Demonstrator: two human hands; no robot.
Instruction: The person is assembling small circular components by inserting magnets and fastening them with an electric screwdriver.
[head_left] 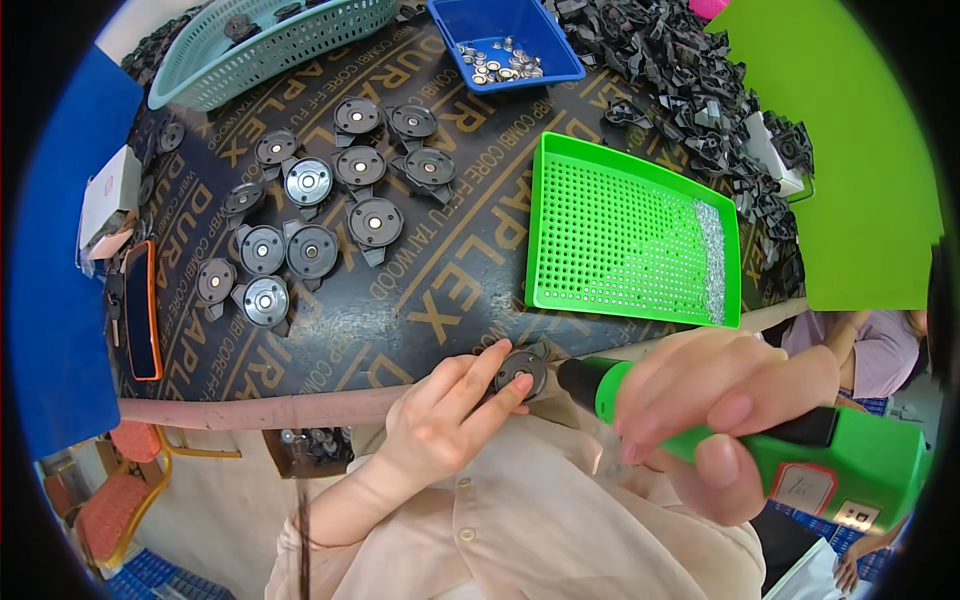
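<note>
Nearest the camera, a green power driver (868, 455) sits wrapped in the right hand (715, 410); the left hand's (450, 410) fingers steady a dark disc part (532, 366) just beside the driver's nose. Good control probably means keeping both aligned, fingertips clear of the tip. Far forward-left of that left grip, a teal basket (270, 65) holds dark parts (238, 27); ahead of the right grip, a green perforated tray (535, 230) holds silver bits (711, 260); beyond the left grip, a blue bin (525, 83) holds round metal pieces (490, 72).

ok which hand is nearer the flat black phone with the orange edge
Left. The left hand, touching a round grey plastic part, is right of the phone; the right hand, around a green and black power tool, is farther right.
</note>
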